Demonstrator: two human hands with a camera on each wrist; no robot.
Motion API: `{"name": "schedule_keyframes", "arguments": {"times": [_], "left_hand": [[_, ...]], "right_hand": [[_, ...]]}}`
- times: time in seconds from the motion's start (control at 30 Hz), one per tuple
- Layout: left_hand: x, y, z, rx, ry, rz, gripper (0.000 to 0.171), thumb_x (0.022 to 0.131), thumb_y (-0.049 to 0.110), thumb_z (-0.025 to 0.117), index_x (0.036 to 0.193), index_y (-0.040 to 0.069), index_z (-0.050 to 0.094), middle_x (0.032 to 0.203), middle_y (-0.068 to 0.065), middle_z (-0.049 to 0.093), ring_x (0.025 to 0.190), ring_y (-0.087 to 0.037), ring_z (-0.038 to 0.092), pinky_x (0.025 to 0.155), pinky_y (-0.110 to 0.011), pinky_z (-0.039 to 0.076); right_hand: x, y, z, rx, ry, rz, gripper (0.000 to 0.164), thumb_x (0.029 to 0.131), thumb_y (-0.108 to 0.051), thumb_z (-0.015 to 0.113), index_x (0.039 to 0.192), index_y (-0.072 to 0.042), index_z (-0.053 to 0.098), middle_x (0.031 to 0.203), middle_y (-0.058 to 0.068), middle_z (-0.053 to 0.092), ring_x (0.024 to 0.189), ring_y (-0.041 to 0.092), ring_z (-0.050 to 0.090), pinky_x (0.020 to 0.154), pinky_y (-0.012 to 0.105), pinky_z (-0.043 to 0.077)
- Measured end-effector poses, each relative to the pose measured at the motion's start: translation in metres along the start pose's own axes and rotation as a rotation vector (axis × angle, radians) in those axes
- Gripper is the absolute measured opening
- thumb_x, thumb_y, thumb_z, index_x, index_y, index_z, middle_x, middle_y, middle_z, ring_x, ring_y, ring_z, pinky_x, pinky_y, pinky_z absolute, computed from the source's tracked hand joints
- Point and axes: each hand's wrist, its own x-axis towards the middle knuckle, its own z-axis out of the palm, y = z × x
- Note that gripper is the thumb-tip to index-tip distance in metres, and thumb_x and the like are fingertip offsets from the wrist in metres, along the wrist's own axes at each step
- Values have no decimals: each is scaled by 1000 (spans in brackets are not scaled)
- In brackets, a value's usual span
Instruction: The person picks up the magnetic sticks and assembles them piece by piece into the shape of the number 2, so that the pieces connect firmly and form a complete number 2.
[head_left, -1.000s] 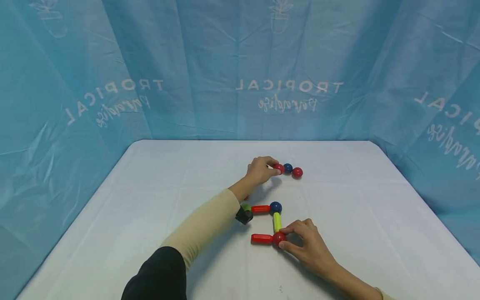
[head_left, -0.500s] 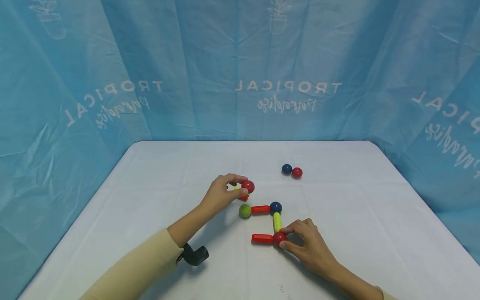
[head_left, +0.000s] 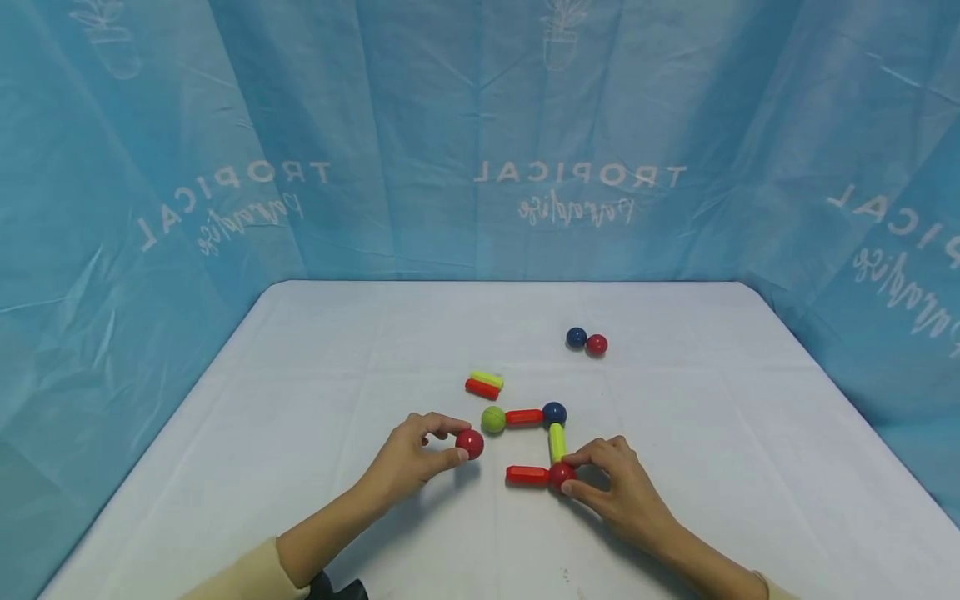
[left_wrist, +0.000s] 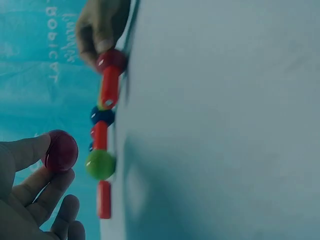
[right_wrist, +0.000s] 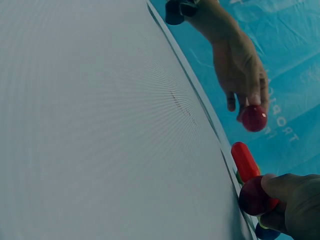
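My left hand (head_left: 411, 458) pinches a loose red ball (head_left: 469, 444) between thumb and fingers, held above the table left of a joined chain. In the chain, a green ball (head_left: 492, 419) leads by a red rod (head_left: 523, 417) to a dark blue ball (head_left: 554, 413). From there a yellow-green rod (head_left: 557, 442) runs toward me to a second red ball (head_left: 561, 476). My right hand (head_left: 618, 492) pinches that second ball. Out of its left side sticks another red rod (head_left: 527, 475), whose free end shows a small round metal-like spot in the left wrist view.
Behind the chain, a loose yellow-green rod (head_left: 487, 380) and a loose red rod (head_left: 482, 389) lie side by side. Farther back sit a blue ball (head_left: 576, 337) and a red ball (head_left: 596, 345), side by side. A blue printed curtain (head_left: 480, 208) surrounds the white table (head_left: 360, 333).
My left hand has taken a red ball from the row at the back and carried it toward me and left, beside the chain. The right hand stays on its ball.
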Motion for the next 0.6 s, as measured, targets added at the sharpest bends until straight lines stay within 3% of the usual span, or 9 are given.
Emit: {"name": "schedule_keyframes", "arguments": {"times": [0.23,0.6], "left_hand": [[-9,-11,14,0,-52,31,29,78,21,75,107,24,69,98,4,62,99,-17,48,81,-33,39],[-12,-11,24,28,-101,65,31,79,21,74,109,20,69,101,3,62,101,-17,47,77,-30,38]], "right_hand": [[1,1,0,4,3,-15,32,72,-23,80,99,-34,67,93,-22,60,95,10,44,81,28,42],[0,1,0,4,-4,1,32,72,-23,80,100,-33,68,93,-22,60,95,10,44,81,28,42]]}}
